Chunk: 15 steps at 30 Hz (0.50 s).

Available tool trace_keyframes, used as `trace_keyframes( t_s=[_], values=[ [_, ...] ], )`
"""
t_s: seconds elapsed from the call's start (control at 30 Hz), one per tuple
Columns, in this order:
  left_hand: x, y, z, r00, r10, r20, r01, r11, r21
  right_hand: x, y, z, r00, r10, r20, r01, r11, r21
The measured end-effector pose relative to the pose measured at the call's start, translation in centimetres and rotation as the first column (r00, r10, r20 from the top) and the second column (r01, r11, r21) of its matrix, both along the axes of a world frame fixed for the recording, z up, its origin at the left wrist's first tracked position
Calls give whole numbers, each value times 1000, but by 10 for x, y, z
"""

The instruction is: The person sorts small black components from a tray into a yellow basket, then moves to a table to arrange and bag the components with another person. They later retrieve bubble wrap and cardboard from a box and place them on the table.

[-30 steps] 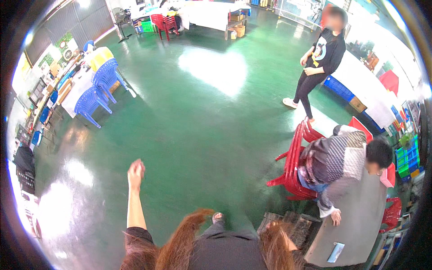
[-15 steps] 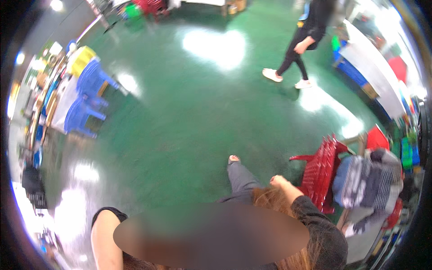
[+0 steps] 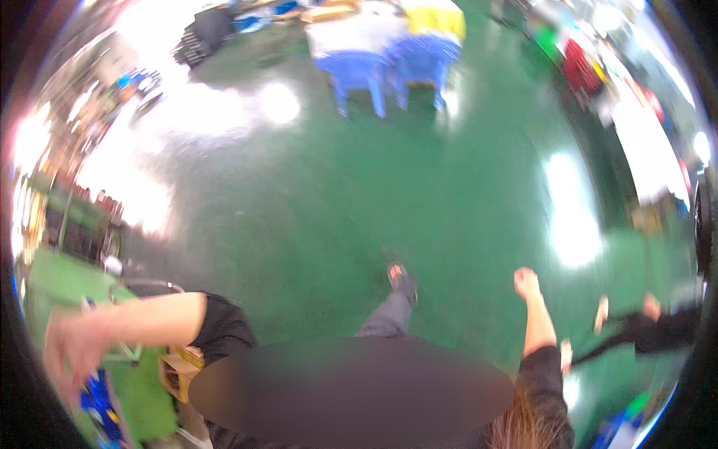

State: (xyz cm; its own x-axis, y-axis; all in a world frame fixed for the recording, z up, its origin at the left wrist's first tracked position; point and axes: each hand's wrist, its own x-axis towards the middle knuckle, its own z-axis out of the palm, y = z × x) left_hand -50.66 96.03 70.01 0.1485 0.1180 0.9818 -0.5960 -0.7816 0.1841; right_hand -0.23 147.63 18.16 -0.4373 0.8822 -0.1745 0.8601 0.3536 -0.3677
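Note:
My left hand (image 3: 71, 348) reaches out at the far left, over or beside a green surface (image 3: 146, 389) with a blue object (image 3: 101, 408) just below the fingers. Motion smears these fingers, so whether they touch or hold anything is unclear. On the right, my right hand (image 3: 526, 282) hangs over the green floor (image 3: 464, 217), its fingers curled in a loose fist with nothing seen in it. One foot (image 3: 396, 273) of mine steps forward in an open-toed shoe.
Ahead stand two blue plastic chairs (image 3: 355, 71) against a table with a yellow cover (image 3: 441, 19). A person in dark clothes (image 3: 666, 325) is at the right edge. A long white table (image 3: 636, 142) runs along the right, with red chairs (image 3: 580, 67) beyond.
My view has swung left: the blue chairs now lie ahead, and the person has shifted to the lower right. My left hand has come into view; the red chairs with clothes have left it.

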Motion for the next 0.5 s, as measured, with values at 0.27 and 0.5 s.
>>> trace_keyframes(
  t_s=[0.27, 0.5],
  values=[
    [-198, 425, -213, 467, 739, -486, -726, 7, -688, -167, 213, 3, 916, 329, 231, -195, 867, -459],
    [-379, 530, -452, 53, 450, -891, -805, -509, -306, -304, 394, -40, 932, 272, 238, -133, 870, -476]
  ],
)
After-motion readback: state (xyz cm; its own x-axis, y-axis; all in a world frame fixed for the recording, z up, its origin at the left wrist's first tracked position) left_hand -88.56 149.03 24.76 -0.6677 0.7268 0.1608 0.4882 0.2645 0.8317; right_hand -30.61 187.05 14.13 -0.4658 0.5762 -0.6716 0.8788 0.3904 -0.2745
